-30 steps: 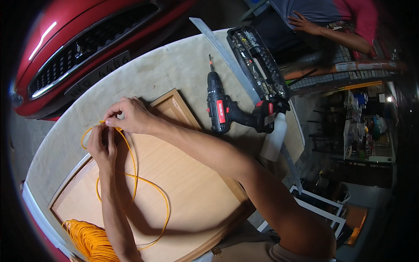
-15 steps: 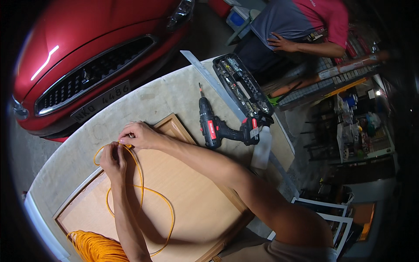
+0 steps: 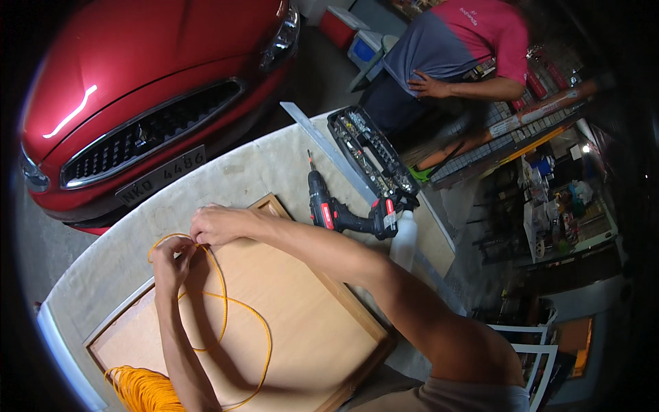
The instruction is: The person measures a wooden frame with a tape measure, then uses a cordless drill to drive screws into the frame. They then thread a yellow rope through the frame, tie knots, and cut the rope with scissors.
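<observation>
Worktable point(image 3: 274, 165) w/ wooden panel point(image 3: 309, 329) under hands. L hand point(image 3: 171, 257) & R hand point(image 3: 216, 225) both pinch yellow cord point(image 3: 223, 309) shut at fingertips. Cord loops back toward person, to coil point(image 3: 141, 388) below L forearm.

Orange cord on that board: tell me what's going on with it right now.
A person is working the orange cord with both bare hands over a framed wooden panel on a round table. The left hand and right hand pinch it together near the panel's far corner. It loops back to a bundle of cord at the near edge. A red cordless drill and an open bit case lie untouched beside it.
</observation>
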A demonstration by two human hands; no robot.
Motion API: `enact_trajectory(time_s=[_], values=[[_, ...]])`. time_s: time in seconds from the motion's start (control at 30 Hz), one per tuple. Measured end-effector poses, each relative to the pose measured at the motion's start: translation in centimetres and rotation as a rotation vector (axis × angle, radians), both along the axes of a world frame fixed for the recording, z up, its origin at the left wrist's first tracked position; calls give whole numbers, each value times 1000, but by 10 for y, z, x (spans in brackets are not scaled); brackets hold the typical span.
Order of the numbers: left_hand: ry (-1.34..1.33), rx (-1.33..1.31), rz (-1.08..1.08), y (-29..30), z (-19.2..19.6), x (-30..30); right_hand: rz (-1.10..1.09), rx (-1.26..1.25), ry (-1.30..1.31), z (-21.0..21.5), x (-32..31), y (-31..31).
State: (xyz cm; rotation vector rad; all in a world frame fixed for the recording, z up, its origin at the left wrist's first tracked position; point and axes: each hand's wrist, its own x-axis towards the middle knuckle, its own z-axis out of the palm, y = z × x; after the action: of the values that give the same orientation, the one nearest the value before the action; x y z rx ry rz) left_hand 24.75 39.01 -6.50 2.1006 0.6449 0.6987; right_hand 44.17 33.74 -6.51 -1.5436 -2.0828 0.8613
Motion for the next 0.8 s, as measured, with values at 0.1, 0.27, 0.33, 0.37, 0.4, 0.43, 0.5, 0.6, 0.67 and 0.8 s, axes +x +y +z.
enact_trajectory(time_s=[0.1, 0.27, 0.33, 0.37, 0.4, 0.43, 0.5, 0.6, 0.67, 0.8], values=[[5, 166, -16, -3, 1, -4, 2, -38, 18, 3, -1, 3], [-79, 199, 93, -17, -8, -1, -150, -115, 283, 7, -3, -7], [-222, -76, 152, -22, -11, 5, -243, -168, 424, 6, -3, -11], [-184, -104, 197, -25, -11, 6, -283, -204, 518, 3, -4, -13], [-140, -161, 232, -27, -10, 9, -302, -220, 574, 2, -3, -14], [-28, -269, 288, -29, -8, 11, -306, -248, 630, -1, -4, -14], [-83, -419, 270, -31, -4, 16, -357, -341, 707, -6, -3, -16], [-79, -611, 251, -32, 2, 16, -269, -231, 673, -9, -3, -20], [-85, -848, 301, -32, 4, 6, -210, -131, 554, -6, -4, -27], [-73, -1170, 198, -22, 4, -16, -160, 98, 238, 1, -12, -38]])
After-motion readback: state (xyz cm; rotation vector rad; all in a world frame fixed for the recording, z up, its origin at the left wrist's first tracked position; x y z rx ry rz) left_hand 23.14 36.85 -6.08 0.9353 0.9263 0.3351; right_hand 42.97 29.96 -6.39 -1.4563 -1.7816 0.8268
